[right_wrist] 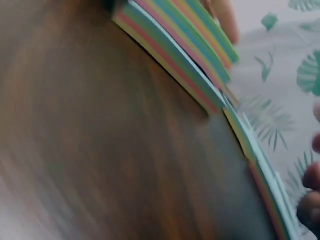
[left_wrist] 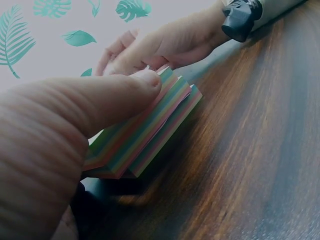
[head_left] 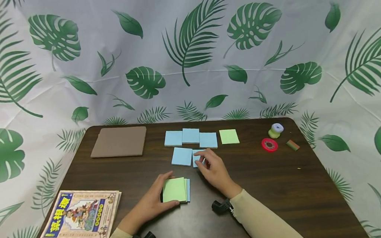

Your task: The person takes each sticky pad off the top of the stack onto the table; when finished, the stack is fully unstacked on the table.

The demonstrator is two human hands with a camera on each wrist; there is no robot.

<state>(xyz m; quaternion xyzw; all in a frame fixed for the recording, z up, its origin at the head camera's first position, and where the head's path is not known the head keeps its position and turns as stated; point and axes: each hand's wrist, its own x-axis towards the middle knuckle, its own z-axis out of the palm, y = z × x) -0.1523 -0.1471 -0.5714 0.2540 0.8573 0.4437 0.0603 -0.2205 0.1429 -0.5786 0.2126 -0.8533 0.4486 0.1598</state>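
On the table my left hand [head_left: 154,200] grips a stack of sticky note pads [head_left: 174,190], fingers at the far-left side and thumb along the near edge. Its top pad is light green, and a blue one sticks out at the right. The left wrist view shows the striped layered sides of the stack [left_wrist: 150,130], with the thumb lying against them. My right hand [head_left: 214,169] hovers at a blue sticky note pad [head_left: 197,159], partly covering it, its thumb and fingers bent and apart with nothing seen between them. Another blue pad [head_left: 181,156] lies just left.
Behind are a row of blue pads [head_left: 190,135] and a light green pad [head_left: 229,136]. A brown flat board [head_left: 119,141] lies back left, a comic book [head_left: 80,216] front left. Right stand a small jar [head_left: 275,130], a red tape roll [head_left: 269,145] and an eraser [head_left: 293,145].
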